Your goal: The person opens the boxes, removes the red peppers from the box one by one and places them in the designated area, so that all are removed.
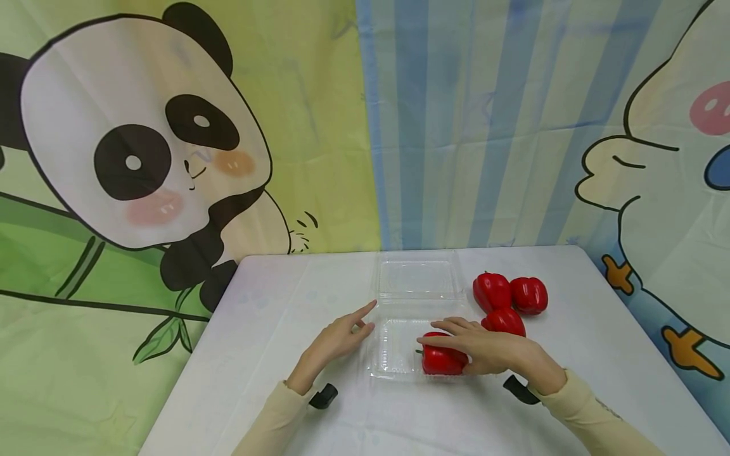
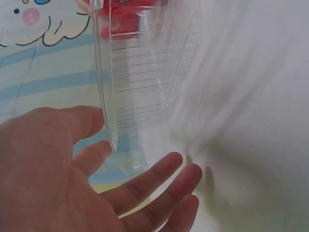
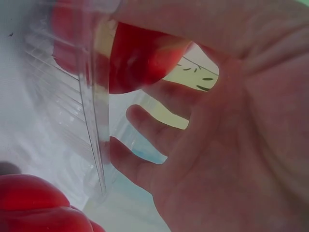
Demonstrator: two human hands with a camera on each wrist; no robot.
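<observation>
A clear plastic clamshell box [image 1: 392,373] lies unfolded on the white table, its lid [image 1: 419,278] at the far side. Inside the right part of its tray is a red bell pepper [image 1: 441,361], stem toward the left. My right hand [image 1: 496,348] holds this pepper, thumb on the near side and fingers over the top; the right wrist view shows the pepper [image 3: 140,60] between thumb and fingers. At the tray's left rim, my left hand [image 1: 339,339] has its fingers extended, thumb and forefinger at the edge. The remaining left fingers [image 2: 145,188] stand apart beside the tray.
Three more red bell peppers, one at the back left [image 1: 492,291], one at the right [image 1: 529,296] and one in front [image 1: 504,321], sit together right of the box. Behind the white table [image 1: 274,297] hangs a cartoon-printed cloth [image 1: 325,126].
</observation>
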